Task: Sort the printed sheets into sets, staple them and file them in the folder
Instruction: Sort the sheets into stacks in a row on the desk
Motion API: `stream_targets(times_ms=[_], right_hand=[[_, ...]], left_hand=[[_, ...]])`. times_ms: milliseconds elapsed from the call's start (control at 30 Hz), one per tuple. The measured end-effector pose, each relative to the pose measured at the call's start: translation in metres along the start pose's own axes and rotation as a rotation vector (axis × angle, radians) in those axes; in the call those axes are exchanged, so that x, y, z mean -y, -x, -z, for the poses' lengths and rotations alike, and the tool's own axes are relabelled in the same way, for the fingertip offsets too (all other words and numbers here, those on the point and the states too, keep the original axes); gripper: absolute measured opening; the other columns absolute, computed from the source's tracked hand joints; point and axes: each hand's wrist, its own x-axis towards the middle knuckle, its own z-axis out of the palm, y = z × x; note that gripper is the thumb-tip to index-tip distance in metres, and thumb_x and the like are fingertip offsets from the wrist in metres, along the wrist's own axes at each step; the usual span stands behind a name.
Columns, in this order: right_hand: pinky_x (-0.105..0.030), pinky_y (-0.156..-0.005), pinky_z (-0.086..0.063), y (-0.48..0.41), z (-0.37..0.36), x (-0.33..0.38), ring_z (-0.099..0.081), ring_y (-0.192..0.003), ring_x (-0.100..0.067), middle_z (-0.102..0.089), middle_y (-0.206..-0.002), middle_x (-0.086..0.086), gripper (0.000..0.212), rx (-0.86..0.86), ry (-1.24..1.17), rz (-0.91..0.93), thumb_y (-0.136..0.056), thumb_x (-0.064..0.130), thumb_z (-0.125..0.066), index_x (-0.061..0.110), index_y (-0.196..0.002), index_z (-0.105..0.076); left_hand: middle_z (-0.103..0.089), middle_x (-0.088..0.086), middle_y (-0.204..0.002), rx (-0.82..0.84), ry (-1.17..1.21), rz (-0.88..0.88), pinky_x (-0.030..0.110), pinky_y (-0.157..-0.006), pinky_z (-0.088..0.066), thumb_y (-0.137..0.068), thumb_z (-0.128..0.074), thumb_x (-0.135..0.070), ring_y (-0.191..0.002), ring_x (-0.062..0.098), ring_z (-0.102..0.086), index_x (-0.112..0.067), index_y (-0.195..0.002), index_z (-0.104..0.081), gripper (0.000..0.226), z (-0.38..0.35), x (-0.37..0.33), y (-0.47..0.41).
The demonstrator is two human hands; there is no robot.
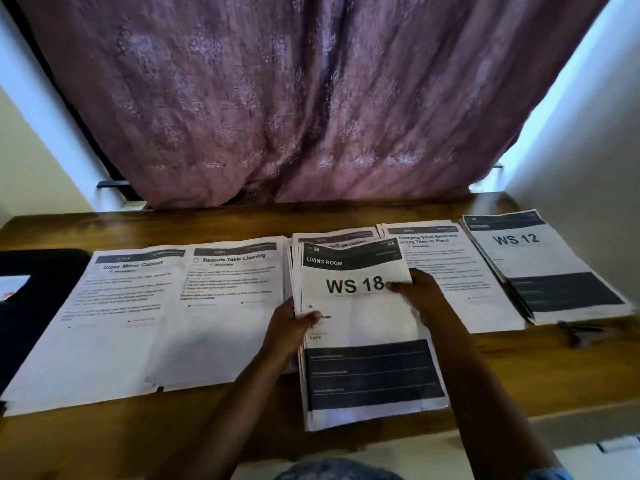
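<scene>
A thick stack of printed sheets (367,341) lies at the centre of the wooden table, its top page reading "LIVING ROOM WS 18". My left hand (291,327) grips the stack's left edge, thumb on top. At the right edge, my right hand (420,292) pinches the top sheets, thumb by the "18". Other piles lie in a row: "Close Mirror Cabinet" (104,323) at the left, "Bedside Table Cleaning" (221,306) beside it, a "Charging Small Items" pile (460,271) right of my hands, and a "WS 12" stack (540,265) at the far right.
A dark folder-like object (31,271) sits at the table's left edge. A small dark tool, possibly a stapler (581,332), lies below the "WS 12" stack. A purple curtain (311,98) hangs behind the wooden table (536,375).
</scene>
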Motion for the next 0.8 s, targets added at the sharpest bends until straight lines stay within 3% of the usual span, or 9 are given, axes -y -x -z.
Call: stream_targets(times_ms=[67,200,300,367,400,533,667,733,800], right_hand=[[-0.035,-0.089,-0.048,-0.004,0.004,-0.013,-0.06,-0.106,-0.026,-0.064,-0.118,-0.012,0.037,-0.075,0.098,0.002,-0.079,0.004,-0.072,0.007,-0.114,-0.061],[-0.029,-0.087,-0.043,-0.005,0.006,-0.032,-0.062,-0.103,-0.025,-0.068,-0.111,-0.009,0.029,-0.223,0.281,-0.004,-0.079,0.016,-0.075,0.011,-0.106,-0.065],[-0.027,-0.084,-0.041,-0.001,0.006,-0.037,-0.062,-0.095,-0.021,-0.069,-0.11,-0.009,0.028,-0.29,0.277,0.001,-0.08,0.02,-0.074,0.01,-0.103,-0.063],[-0.026,-0.086,-0.039,0.002,0.006,-0.035,-0.063,-0.101,-0.025,-0.068,-0.114,-0.009,0.03,-0.313,0.282,0.031,-0.083,0.021,-0.072,0.008,-0.108,-0.062],[-0.025,-0.086,-0.037,0.002,0.008,-0.034,-0.062,-0.105,-0.026,-0.067,-0.116,-0.008,0.03,-0.322,0.303,0.045,-0.085,0.022,-0.07,0.008,-0.11,-0.062],[-0.025,-0.087,-0.037,-0.004,0.023,-0.032,-0.062,-0.106,-0.025,-0.066,-0.12,-0.005,0.032,-0.321,0.471,0.098,-0.09,0.032,-0.062,0.013,-0.115,-0.066],[-0.027,-0.094,-0.04,-0.006,0.057,-0.022,-0.06,-0.109,-0.022,-0.064,-0.122,-0.003,0.034,-0.286,0.431,0.173,-0.093,0.03,-0.058,0.011,-0.12,-0.064],[-0.026,-0.096,-0.042,-0.01,0.085,-0.016,-0.06,-0.102,-0.014,-0.064,-0.113,0.003,0.027,-0.239,0.233,0.18,-0.093,0.027,-0.058,0.013,-0.115,-0.065],[-0.034,-0.089,-0.052,-0.019,0.116,-0.008,-0.064,-0.092,-0.012,-0.068,-0.107,0.002,0.023,-0.235,0.041,0.13,-0.093,0.028,-0.058,0.014,-0.109,-0.066]], left_hand=[[-0.067,0.008,-0.118,-0.006,-0.047,0.013,0.036,-0.085,-0.057,-0.087,-0.068,-0.009,-0.099,0.02,-0.067,-0.019,-0.113,-0.062,0.029,-0.007,0.005,-0.001],[-0.068,0.006,-0.115,0.018,-0.126,0.028,0.018,-0.07,-0.053,-0.083,-0.072,-0.009,-0.092,0.015,-0.066,-0.02,-0.111,-0.061,0.032,-0.012,0.014,0.002],[-0.068,0.005,-0.117,-0.01,-0.169,0.012,0.023,-0.077,-0.054,-0.078,-0.077,-0.011,-0.097,0.016,-0.066,-0.024,-0.111,-0.059,0.04,-0.012,0.014,0.004],[-0.066,0.0,-0.118,-0.057,-0.21,-0.029,0.019,-0.074,-0.054,-0.079,-0.077,-0.016,-0.097,0.014,-0.065,-0.027,-0.114,-0.054,0.043,-0.014,0.008,0.01],[-0.064,-0.003,-0.119,-0.112,-0.304,-0.081,0.019,-0.074,-0.054,-0.08,-0.076,-0.021,-0.099,0.013,-0.064,-0.027,-0.119,-0.051,0.046,-0.017,0.005,0.013],[-0.046,0.008,-0.138,-0.427,-0.898,-0.265,0.045,-0.09,-0.05,-0.081,-0.072,-0.043,-0.127,0.028,-0.044,-0.023,-0.144,-0.035,0.076,-0.028,-0.013,0.012],[-0.038,0.01,-0.148,-0.313,-0.744,-0.327,0.048,-0.104,-0.038,-0.083,-0.071,-0.037,-0.136,0.031,-0.03,-0.019,-0.145,-0.035,0.074,-0.065,-0.03,-0.004],[-0.042,0.007,-0.145,-0.228,-0.56,-0.297,0.047,-0.107,-0.035,-0.083,-0.072,-0.03,-0.134,0.027,-0.035,-0.019,-0.147,-0.03,0.077,-0.09,-0.036,-0.015],[-0.049,0.004,-0.14,-0.091,-0.303,-0.213,0.046,-0.107,-0.038,-0.083,-0.072,-0.019,-0.128,0.02,-0.045,-0.023,-0.148,-0.022,0.082,-0.116,-0.044,-0.024]])
